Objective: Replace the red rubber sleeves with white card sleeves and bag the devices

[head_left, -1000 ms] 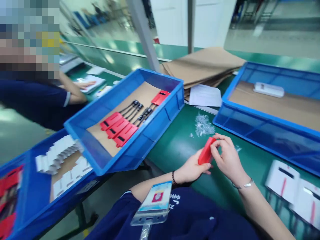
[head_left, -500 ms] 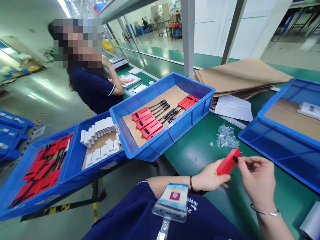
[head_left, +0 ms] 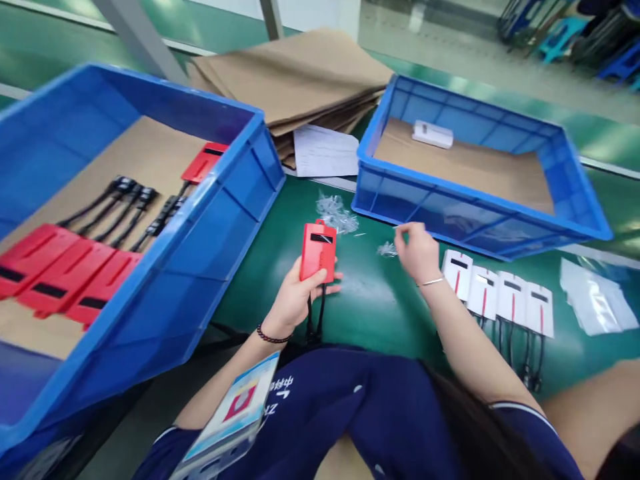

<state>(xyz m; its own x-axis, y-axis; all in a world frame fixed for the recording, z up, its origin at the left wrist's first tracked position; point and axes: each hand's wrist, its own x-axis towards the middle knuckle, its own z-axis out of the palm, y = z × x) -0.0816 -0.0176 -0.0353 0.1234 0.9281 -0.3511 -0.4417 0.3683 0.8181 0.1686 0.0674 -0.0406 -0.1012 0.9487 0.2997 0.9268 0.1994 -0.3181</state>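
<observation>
the left hand (head_left: pixel 295 300) is wrapped around a red box (head_left: pixel 317 253), its thumb pressed on the lower front and the other fingers behind. the box is held upright above the green table (head_left: pixel 370 293), its dark window near the top, and black cables (head_left: pixel 321 310) hang from its lower end toward the person's shirt (head_left: pixel 340 393).

the right hand (head_left: pixel 419 252) is apart from the box, off to its right, with its fingers bent and thumb close to them; i cannot tell whether anything is pinched there. just beside its fingertips is a small heap of clear bits (head_left: pixel 387 250), and a larger clear pile (head_left: pixel 336 212) lies just behind the red box.

to the left, a blue crate (head_left: pixel 240 193) holds more red boxes (head_left: pixel 70 277) with black cables, on brown paper. farther back on the right, a second blue crate (head_left: pixel 425 200) has a white box (head_left: pixel 433 134) inside. four white boxes (head_left: pixel 513 293) with red strips stand in a row right of the right hand, near some plastic bags (head_left: pixel 597 297). a printed sheet (head_left: pixel 326 151) lies between the crates.
</observation>
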